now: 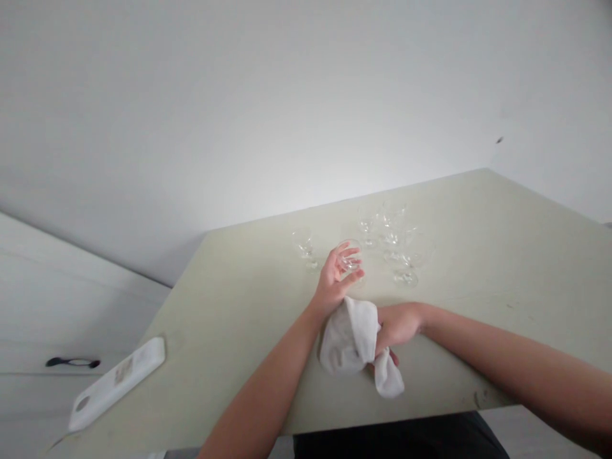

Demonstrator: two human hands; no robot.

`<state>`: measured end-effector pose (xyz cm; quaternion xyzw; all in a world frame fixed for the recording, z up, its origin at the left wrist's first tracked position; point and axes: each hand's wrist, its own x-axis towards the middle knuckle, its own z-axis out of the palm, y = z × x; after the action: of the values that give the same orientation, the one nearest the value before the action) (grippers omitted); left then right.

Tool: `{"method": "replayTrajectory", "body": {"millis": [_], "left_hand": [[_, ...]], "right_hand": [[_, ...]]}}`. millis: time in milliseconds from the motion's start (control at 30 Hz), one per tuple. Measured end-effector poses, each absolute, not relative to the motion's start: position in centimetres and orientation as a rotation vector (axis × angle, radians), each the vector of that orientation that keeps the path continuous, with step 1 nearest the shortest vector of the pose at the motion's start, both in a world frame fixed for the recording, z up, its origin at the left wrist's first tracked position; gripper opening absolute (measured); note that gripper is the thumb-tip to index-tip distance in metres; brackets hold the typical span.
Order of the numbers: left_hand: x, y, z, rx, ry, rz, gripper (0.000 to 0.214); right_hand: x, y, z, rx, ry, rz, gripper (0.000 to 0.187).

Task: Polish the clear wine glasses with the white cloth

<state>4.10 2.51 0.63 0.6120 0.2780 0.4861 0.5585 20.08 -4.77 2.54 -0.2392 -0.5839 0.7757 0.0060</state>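
Observation:
My left hand (335,275) reaches over the pale green table (239,306) and wraps its fingers round a small clear stemmed glass (350,257), which stands or hangs just above the tabletop. My right hand (399,325) rests near the table's front edge, closed on a crumpled white cloth (351,341) that droops below the fingers. One more clear glass (305,247) stands alone to the left of the held one. Several clear stemmed glasses (399,245) stand grouped behind and to the right.
A white oblong device (117,382) lies at the table's front left corner, partly over the edge. A white cabinet with a dark handle (72,363) is at the left. White walls meet behind the table.

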Motion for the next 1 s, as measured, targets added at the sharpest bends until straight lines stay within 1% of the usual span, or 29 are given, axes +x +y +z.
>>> {"method": "replayTrajectory", "body": {"millis": [100, 167, 233, 300, 333, 367, 400, 500, 667, 833, 933, 1000], "left_hand": [[5.0, 2.8, -0.2, 1.528, 0.706, 1.122, 0.075], [4.9, 2.8, -0.7, 1.645, 0.852, 1.129, 0.07], [4.2, 2.7, -0.8, 1.816, 1.056, 1.117, 0.058], [3.1, 2.6, -0.6, 2.042, 1.145, 1.008, 0.035], [2.6, 2.5, -0.4, 2.164, 1.105, 0.924, 0.025], [2.2, 2.4, -0.1, 2.259, 1.032, 0.84, 0.018], [1.9, 2.4, 0.1, 2.331, 0.962, 0.766, 0.017], [1.9, 2.6, 0.6, 2.426, 0.845, 0.665, 0.023], [2.8, 3.1, 0.0, 2.422, 0.81, 0.622, 0.033], [3.0, 3.1, -0.3, 2.434, 0.823, 0.538, 0.041], [3.1, 3.1, -0.1, 2.417, 0.808, 0.559, 0.04], [2.8, 3.2, 0.2, 2.446, 0.759, 0.626, 0.034]], "right_hand": [[19.9, -4.7, 2.5, -0.79, -1.784, 2.4, 0.012], [19.9, -4.6, 2.6, -0.8, -1.765, 2.392, 0.011], [20.0, -4.7, 2.6, -0.811, -1.752, 2.37, 0.01], [20.1, -4.7, 2.7, -0.829, -1.75, 2.346, 0.011], [20.2, -4.7, 2.7, -0.84, -1.754, 2.339, 0.01], [20.2, -4.7, 2.6, -0.851, -1.761, 2.333, 0.01], [20.2, -4.7, 2.6, -0.86, -1.771, 2.329, 0.009], [20.3, -4.6, 2.5, -0.846, -1.786, 2.333, 0.009], [20.2, -4.5, 2.5, -0.805, -1.788, 2.321, 0.009], [20.2, -4.4, 2.3, -0.775, -1.785, 2.321, 0.016], [20.3, -4.3, 1.9, -0.757, -1.78, 2.332, 0.019], [20.4, -4.2, 1.8, -0.734, -1.781, 2.281, 0.024]]}}
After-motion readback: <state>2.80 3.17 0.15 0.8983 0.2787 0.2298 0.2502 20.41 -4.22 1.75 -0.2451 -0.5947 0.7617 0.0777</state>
